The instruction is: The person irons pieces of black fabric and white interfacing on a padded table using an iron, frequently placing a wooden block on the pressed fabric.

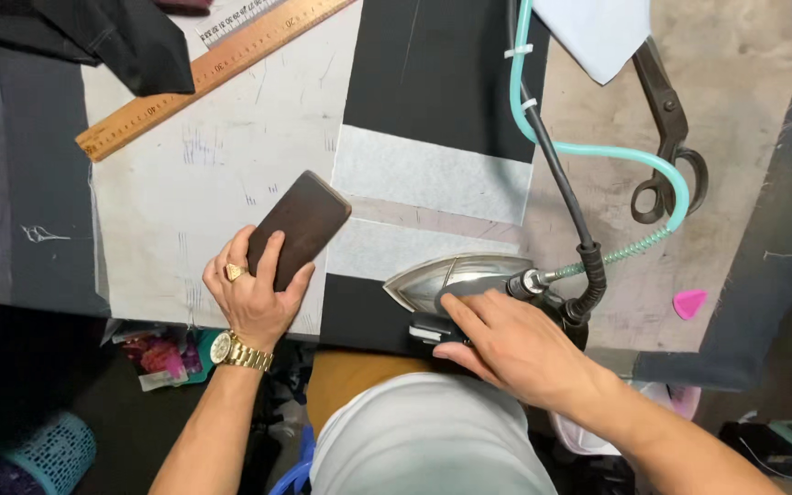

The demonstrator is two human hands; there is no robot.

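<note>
Pressing a silver steam iron (456, 278) onto black fabric (442, 73) at the near edge of the table (744, 82), the right hand (515, 344) closes its grip around the iron's dark handle. The left hand (251, 293) wraps its grip over a dark brown wooden block (300, 227) resting on white cloth (222, 156) just left of the iron. White interfacing strips (433, 174) already lie across the black fabric beyond the iron's tip, and whether they are fused cannot be told. A wooden ruler (203, 69) lies far left; black shears (666, 137) and a teal hose (598, 151) sit to the right, with a pink chalk piece (689, 302) nearer.
</note>
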